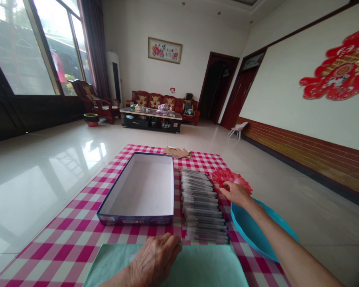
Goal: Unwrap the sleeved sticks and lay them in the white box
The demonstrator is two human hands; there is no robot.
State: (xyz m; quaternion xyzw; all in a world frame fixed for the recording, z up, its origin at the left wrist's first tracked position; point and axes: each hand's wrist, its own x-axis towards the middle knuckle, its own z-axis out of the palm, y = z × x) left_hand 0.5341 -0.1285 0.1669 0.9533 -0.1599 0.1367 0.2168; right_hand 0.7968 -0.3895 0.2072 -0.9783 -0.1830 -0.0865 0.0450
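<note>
My left hand (155, 257) rests knuckles-up on a teal cloth (203, 267) at the near edge of the table, fingers curled down at the near end of a long overlapping row of clear-wrapped flat packs (202, 205). My right hand (235, 192) reaches out to the far right, fingers closed on the edge of a pile of red paper pieces (227, 177). An empty shallow cardboard box (143, 187) with a white inside lies left of the row.
A red-and-white checked cloth (77, 231) covers the table. A blue plastic basin (254, 231) sits under my right forearm. Brown cardboard scraps (178, 152) lie at the far edge. Beyond are a tiled floor, coffee table (151, 117) and red sofa.
</note>
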